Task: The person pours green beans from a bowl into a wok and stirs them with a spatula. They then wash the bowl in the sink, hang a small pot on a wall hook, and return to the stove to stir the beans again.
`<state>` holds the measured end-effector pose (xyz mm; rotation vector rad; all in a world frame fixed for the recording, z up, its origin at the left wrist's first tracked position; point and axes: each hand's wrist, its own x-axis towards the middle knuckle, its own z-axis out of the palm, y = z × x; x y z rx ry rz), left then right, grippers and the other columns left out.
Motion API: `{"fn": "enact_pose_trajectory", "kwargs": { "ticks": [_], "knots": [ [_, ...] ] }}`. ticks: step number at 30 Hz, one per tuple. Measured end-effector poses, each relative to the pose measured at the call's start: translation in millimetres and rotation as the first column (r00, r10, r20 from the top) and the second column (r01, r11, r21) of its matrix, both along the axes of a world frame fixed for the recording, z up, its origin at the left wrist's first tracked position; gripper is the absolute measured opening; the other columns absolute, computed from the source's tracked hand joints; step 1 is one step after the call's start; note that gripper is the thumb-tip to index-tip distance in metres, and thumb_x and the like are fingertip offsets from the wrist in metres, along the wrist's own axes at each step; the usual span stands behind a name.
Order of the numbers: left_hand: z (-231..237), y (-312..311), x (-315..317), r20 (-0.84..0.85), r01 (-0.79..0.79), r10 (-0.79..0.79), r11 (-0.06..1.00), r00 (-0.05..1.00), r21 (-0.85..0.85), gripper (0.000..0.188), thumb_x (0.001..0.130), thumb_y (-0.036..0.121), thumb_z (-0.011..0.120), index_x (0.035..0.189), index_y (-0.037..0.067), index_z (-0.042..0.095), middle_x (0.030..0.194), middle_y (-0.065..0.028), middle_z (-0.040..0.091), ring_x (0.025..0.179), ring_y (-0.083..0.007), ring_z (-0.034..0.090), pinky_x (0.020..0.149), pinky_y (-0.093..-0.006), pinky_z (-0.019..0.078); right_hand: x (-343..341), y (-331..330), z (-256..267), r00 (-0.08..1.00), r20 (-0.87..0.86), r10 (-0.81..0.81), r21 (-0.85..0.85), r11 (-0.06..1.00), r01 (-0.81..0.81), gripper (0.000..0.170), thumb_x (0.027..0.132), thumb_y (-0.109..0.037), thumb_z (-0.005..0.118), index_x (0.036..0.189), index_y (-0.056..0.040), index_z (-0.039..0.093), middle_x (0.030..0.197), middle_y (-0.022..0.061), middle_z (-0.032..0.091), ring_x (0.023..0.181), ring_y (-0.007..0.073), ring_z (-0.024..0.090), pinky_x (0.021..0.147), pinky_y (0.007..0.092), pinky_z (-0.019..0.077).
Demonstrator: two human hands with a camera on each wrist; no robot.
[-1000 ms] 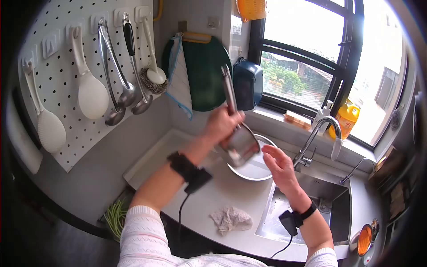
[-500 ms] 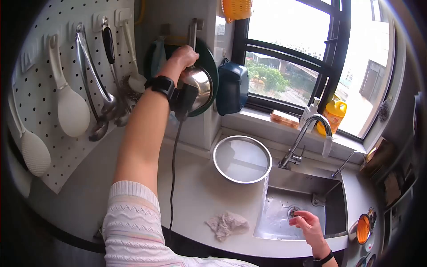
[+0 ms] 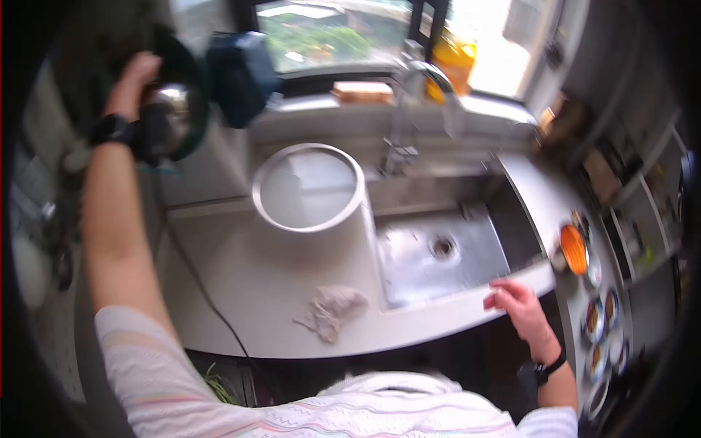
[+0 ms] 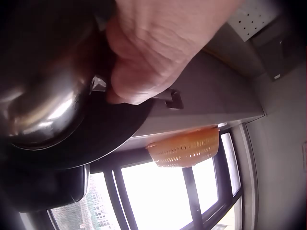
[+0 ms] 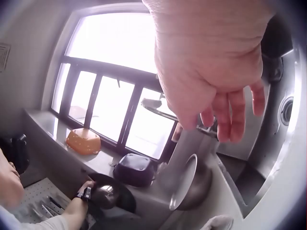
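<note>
My left hand (image 3: 137,80) is raised at the wall on the far left and grips the handle of a shiny steel saucepan (image 3: 175,102). The pan's rounded body (image 4: 43,108) overlaps a round dark green cutting board (image 3: 196,77) that hangs there. In the left wrist view, the handle's end runs past my hand to a small square wall hook (image 4: 174,99). The fingers are mostly hidden behind the palm. Low over the counter's front edge by the sink (image 3: 416,266), my right hand (image 3: 524,314) hangs with loosely bent fingers and holds nothing.
A wide metal basin (image 3: 257,191) with a pale inside stands on the counter, left of the sink. A crumpled rag (image 3: 332,310) lies in front. The tap (image 3: 399,150) rises behind the sink; a dark blue container (image 3: 241,77) hangs beside the board. An orange dish (image 3: 574,248) stands at right.
My left hand has carried the saucepan up and left from over the basin to the hanging board. My right hand has come away from the basin, down and right. The head view has swung right.
</note>
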<state>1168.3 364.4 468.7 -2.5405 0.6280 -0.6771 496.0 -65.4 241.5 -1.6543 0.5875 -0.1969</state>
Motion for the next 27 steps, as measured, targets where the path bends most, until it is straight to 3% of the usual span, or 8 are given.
{"fn": "enact_pose_trajectory", "kwargs": {
  "ticks": [6, 12, 14, 18, 19, 22, 24, 27],
  "knots": [
    [-59.4, -34.0, -165.1, 0.431, 0.388, -0.343, 0.921, 0.835, -0.019, 0.035, 0.077, 0.032, 0.055, 0.1, 0.005, 0.058, 0.09, -0.0158, 0.062, 0.077, -0.0303, 0.06, 0.069, -0.0424, 0.0487, -116.7, -58.5, -13.9, 0.881, -0.174, -0.439, -0.032, 0.897, 0.44, 0.03, 0.089, -0.031, 0.052, 0.106, -0.0068, 0.056, 0.083, 0.0039, 0.063, 0.071, 0.0111, 0.061, 0.061, 0.0212, 0.0467],
    [-76.9, -82.1, -211.0, 0.838, 0.575, -0.25, 0.813, 0.485, -0.09, 0.046, 0.078, 0.047, 0.06, 0.099, 0.006, 0.057, 0.078, -0.0117, 0.061, 0.062, -0.0285, 0.058, 0.056, -0.04, 0.0474, -334.8, -132.6, -71.6, 0.357, -0.017, -0.934, 0.246, 0.342, 0.907, 0.029, 0.084, -0.028, 0.059, 0.103, -0.0071, 0.051, 0.083, 0.0084, 0.063, 0.068, 0.0158, 0.063, 0.054, 0.0255, 0.0499],
    [-107.7, -136.3, -287.9, 0.674, 0.702, -0.363, 0.631, 0.643, -0.329, 0.033, 0.077, 0.036, 0.064, 0.081, 0.004, 0.062, 0.073, -0.0137, 0.061, 0.065, -0.028, 0.059, 0.059, -0.0387, 0.0476, -411.2, -154.2, -92.4, 0.12, 0.026, -0.992, 0.354, 0.121, 0.927, 0.022, 0.083, -0.021, 0.058, 0.098, -0.0067, 0.051, 0.08, 0.0081, 0.062, 0.068, 0.0169, 0.062, 0.055, 0.0279, 0.0489],
    [-178.9, -222.6, -393.3, 0.245, 0.392, -0.308, 0.661, 0.919, -0.64, 0.036, 0.074, 0.025, 0.068, 0.099, -0.001, 0.062, 0.092, -0.02, 0.063, 0.079, -0.0352, 0.06, 0.072, -0.0397, 0.048, -552.7, -214.1, -124.6, -0.024, 0.066, -0.998, 0.356, 0.001, 0.934, 0.019, 0.084, -0.016, 0.055, 0.095, -0.0006, 0.052, 0.081, 0.0098, 0.061, 0.073, 0.0196, 0.061, 0.059, 0.0306, 0.0487],
    [-211.1, -230.4, -365.6, -0.165, 0.063, -0.656, 0.31, 0.737, -0.949, 0.032, 0.082, 0.014, 0.05, 0.11, -0.002, 0.054, 0.108, -0.0157, 0.059, 0.1, -0.0248, 0.056, 0.088, -0.0357, 0.0425, -577.9, -233.4, -128.2, -0.076, 0.076, -0.994, 0.32, -0.048, 0.946, 0.019, 0.084, -0.015, 0.054, 0.095, 0.0004, 0.051, 0.083, 0.0108, 0.06, 0.075, 0.0209, 0.061, 0.061, 0.0318, 0.0494],
    [-235.2, -287.1, -461.5, -0.118, 0.189, -0.607, 0.418, 0.786, -0.889, 0.036, 0.074, 0.022, 0.068, 0.102, 0.001, 0.062, 0.103, -0.0208, 0.06, 0.096, -0.0311, 0.058, 0.083, -0.0353, 0.0458, -642.5, -283.4, -141.0, -0.189, 0.055, -0.98, 0.165, -0.178, 0.97, 0.023, 0.083, -0.01, 0.05, 0.098, 0.0064, 0.046, 0.095, 0.0186, 0.054, 0.085, 0.0293, 0.059, 0.073, 0.0367, 0.05],
    [-275.0, -284.6, -440.6, -0.291, 0.187, -0.646, 0.565, 0.705, -0.803, 0.042, 0.085, 0.017, 0.05, 0.12, -0.006, 0.046, 0.117, -0.0159, 0.053, 0.111, -0.0232, 0.049, 0.095, -0.0321, 0.0362, -678.6, -317.3, -153.5, -0.212, 0.01, -0.977, 0.149, -0.209, 0.967, 0.018, 0.081, -0.009, 0.046, 0.093, 0.0031, 0.049, 0.086, 0.0172, 0.054, 0.079, 0.0314, 0.061, 0.068, 0.0393, 0.0519],
    [-267.0, -329.4, -508.1, -0.342, 0.164, -0.656, 0.583, 0.673, -0.796, 0.038, 0.083, 0.011, 0.051, 0.119, -0.003, 0.049, 0.121, -0.0147, 0.051, 0.112, -0.0241, 0.047, 0.097, -0.0305, 0.0326, -710.3, -369.8, -166.3, -0.235, -0.231, -0.944, 0.145, -0.272, 0.951, 0.023, 0.083, -0.01, 0.043, 0.101, 0.0025, 0.049, 0.09, 0.0178, 0.055, 0.079, 0.0336, 0.061, 0.067, 0.0417, 0.0525]
  ]
}}
